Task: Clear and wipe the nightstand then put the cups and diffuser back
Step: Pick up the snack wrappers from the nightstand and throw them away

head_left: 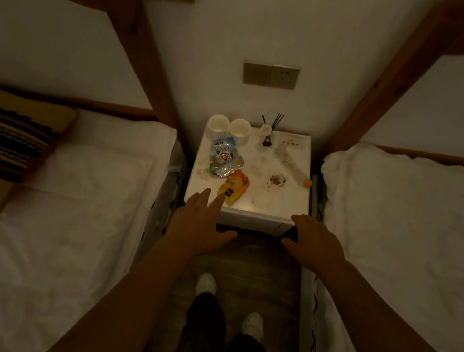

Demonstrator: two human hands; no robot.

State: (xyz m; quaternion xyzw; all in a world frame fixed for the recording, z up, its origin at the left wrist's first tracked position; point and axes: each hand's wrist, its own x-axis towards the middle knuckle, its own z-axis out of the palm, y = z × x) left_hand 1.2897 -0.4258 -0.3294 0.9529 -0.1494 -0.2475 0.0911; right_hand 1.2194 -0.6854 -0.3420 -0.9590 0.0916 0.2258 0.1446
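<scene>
Bench (278, 206), white nightstand top, standing between two beds: still cluttered, so we judge clearing barely begun. Our left hand (200, 220), open with fingers spread and empty, reaches over the near edge; just beyond its fingertips lies an orange snack wrapper (234, 189), likely the first pick. Farther off sits a blue foil pouch (225, 159). Two paper cups (229, 124) and the reed diffuser (267, 130) stand farthest away, against the wall. Our right hand (312, 242), loosely open, hovers off the near right corner; beyond it lie crumbs (276, 180) and a toppled clear bottle (292, 165).
</scene>
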